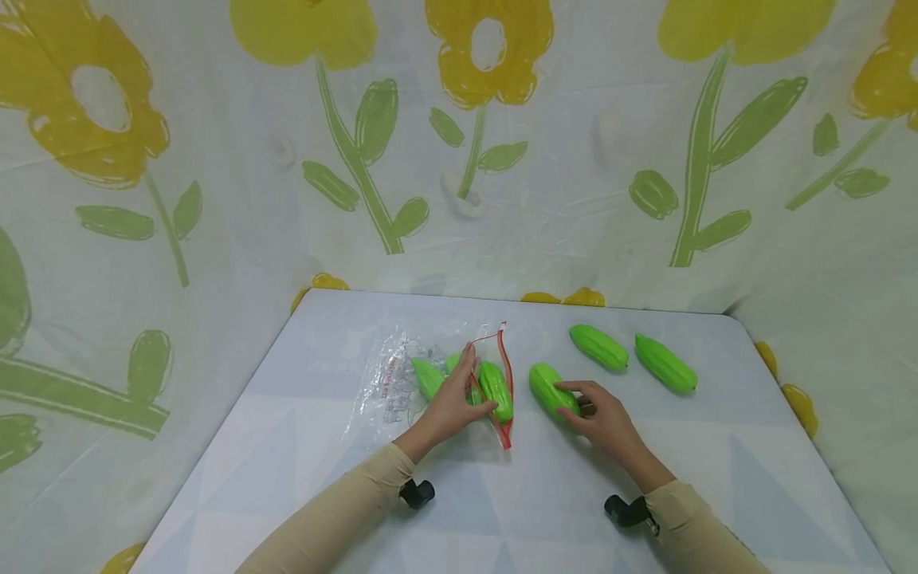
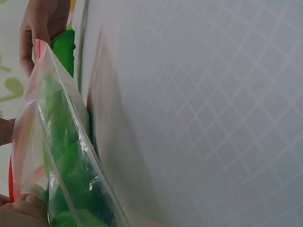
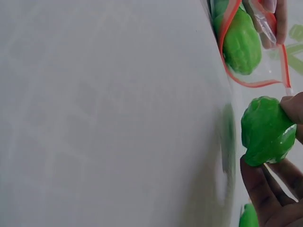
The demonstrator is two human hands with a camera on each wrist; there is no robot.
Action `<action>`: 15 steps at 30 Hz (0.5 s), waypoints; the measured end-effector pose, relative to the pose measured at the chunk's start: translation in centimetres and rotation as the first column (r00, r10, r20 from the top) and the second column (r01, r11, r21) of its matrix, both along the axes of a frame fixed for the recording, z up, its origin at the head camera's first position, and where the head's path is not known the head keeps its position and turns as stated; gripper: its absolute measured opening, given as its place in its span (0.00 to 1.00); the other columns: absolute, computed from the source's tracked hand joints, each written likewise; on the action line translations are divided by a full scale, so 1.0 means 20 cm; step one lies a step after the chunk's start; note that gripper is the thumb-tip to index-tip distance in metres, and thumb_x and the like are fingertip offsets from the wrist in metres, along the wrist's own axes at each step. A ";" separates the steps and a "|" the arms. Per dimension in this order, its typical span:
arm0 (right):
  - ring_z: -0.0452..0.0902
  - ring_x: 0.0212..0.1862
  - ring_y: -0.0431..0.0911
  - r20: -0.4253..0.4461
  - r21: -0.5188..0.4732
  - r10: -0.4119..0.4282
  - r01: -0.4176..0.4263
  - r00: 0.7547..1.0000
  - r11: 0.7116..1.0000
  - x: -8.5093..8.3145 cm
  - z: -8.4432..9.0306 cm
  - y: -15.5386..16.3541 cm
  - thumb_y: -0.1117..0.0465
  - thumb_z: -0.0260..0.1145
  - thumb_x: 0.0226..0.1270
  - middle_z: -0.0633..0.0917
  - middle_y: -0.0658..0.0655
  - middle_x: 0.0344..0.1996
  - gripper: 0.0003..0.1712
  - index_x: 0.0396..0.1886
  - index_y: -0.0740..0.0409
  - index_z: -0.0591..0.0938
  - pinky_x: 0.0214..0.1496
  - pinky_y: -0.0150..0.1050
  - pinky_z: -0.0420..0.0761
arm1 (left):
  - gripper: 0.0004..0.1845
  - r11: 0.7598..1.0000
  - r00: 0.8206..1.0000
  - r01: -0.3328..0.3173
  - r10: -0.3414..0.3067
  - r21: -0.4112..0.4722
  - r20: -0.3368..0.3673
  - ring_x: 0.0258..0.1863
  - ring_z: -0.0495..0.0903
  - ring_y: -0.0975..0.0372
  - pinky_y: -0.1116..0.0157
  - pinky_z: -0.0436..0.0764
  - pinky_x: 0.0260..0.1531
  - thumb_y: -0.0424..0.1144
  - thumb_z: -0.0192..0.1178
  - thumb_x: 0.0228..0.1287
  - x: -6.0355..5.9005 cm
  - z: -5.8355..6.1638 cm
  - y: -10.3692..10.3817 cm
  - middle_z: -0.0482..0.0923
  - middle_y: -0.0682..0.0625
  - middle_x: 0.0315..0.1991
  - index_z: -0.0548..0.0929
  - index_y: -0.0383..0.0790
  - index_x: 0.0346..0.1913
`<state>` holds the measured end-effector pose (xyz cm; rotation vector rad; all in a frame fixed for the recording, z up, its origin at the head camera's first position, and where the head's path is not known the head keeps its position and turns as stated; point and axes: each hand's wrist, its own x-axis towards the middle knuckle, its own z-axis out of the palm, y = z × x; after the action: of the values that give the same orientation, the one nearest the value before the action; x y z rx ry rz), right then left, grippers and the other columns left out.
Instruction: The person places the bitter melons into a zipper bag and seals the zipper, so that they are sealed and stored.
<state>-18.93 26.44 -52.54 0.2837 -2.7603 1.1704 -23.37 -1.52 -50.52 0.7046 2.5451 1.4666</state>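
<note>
A clear zip bag [image 1: 383,391] with a red zip edge lies on the table, several green bitter melons inside, one [image 1: 495,391] at its parted mouth. My left hand [image 1: 448,405] holds the bag at the mouth, thumb at the lower edge and fingers at the upper. Just right of the opening, my right hand [image 1: 601,414] pinches another bitter melon [image 1: 548,387] between thumb and fingers. In the right wrist view this held melon [image 3: 266,130] shows end-on, apart from the red rim [image 3: 255,85]. Plastic partly covers the bagged melons [image 2: 71,161] in the left wrist view.
Two more bitter melons, one [image 1: 599,347] nearer and one [image 1: 665,363] farther right, lie on the pale patterned table [image 1: 502,502]. A flower-printed curtain [image 1: 545,215] hangs close behind the table and along both sides.
</note>
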 end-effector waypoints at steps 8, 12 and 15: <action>0.77 0.46 0.43 -0.023 -0.049 0.075 -0.076 0.997 0.996 -0.02 -0.01 -0.04 0.50 0.69 0.57 0.78 0.48 0.51 0.24 0.54 0.42 0.78 0.45 0.40 0.81 | 0.55 1.000 1.000 -0.014 0.014 -0.008 0.008 0.70 0.51 0.61 0.66 0.69 0.58 0.43 0.68 0.54 0.00 0.00 0.00 0.33 0.48 0.75 0.38 0.41 0.74; 0.77 0.45 0.43 -0.005 -0.072 0.105 -0.105 0.994 0.992 -0.01 0.00 -0.07 0.51 0.69 0.57 0.78 0.48 0.51 0.23 0.54 0.42 0.78 0.45 0.40 0.81 | 0.55 1.000 1.000 -0.016 0.016 -0.008 0.006 0.70 0.51 0.61 0.66 0.69 0.58 0.43 0.68 0.53 0.00 0.00 0.00 0.33 0.48 0.75 0.38 0.40 0.74; 0.77 0.46 0.44 0.000 -0.077 0.119 -0.119 0.993 0.990 -0.01 0.00 -0.09 0.51 0.69 0.57 0.78 0.48 0.51 0.23 0.54 0.42 0.78 0.45 0.40 0.81 | 0.55 1.000 1.000 -0.015 0.015 -0.012 0.001 0.70 0.51 0.60 0.66 0.69 0.58 0.43 0.68 0.54 0.00 -0.01 0.00 0.34 0.47 0.75 0.39 0.39 0.74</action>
<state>-19.16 24.66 -52.59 0.4436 -2.7273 1.3033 -23.36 -1.47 -50.65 0.6839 2.5616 1.4554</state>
